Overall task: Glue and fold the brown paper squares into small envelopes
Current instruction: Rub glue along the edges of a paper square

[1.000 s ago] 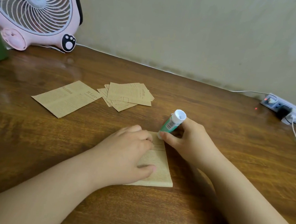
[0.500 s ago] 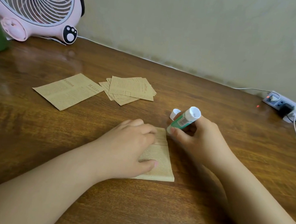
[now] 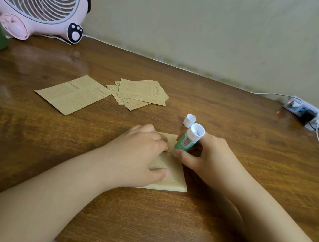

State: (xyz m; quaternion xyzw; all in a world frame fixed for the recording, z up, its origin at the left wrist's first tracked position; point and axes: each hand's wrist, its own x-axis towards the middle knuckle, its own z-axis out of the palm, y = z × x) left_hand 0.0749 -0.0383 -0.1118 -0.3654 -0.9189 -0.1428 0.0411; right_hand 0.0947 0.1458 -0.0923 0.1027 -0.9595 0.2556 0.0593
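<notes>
The folded brown paper (image 3: 171, 173) was pressed flat under the spread left hand (image 3: 139, 154). The glue stick (image 3: 189, 140) was pinched by the right hand (image 3: 210, 157), its tip apparently at the paper's right edge; a thin, even stroke along that edge would serve best.

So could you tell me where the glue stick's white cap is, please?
The white cap stands on the table, just behind the glue stick in the right hand.

Setting: home desk | Evidence: wooden tabletop (image 3: 234, 113), pink paw-print fan (image 3: 39, 3), power strip (image 3: 309, 115) set against plain wall (image 3: 204, 27)
</notes>
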